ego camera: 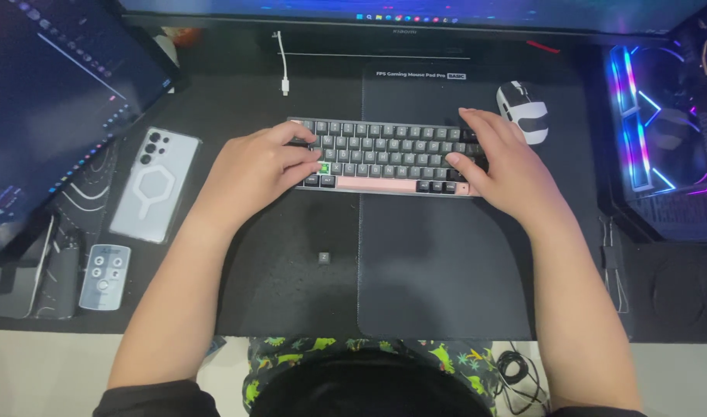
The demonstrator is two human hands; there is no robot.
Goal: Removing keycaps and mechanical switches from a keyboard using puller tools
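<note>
A small keyboard [384, 154] with dark grey keys and a pink space bar lies on a black mouse pad [446, 262]. My left hand [257, 170] covers its left end, fingers curled over the keys beside a bare green-lit switch [324, 167]. My right hand [504, 166] rests on the keyboard's right end, fingers spread across the keys. One loose grey keycap [324, 258] sits on the desk mat in front of the keyboard, apart from both hands.
A white and black mouse [523, 110] lies right of the keyboard. A phone in a clear case [156, 184] and a small grey remote [105, 276] lie at left beside a tilted screen [52, 100]. A lit computer case [666, 131] stands at right; a white cable [283, 66] lies behind.
</note>
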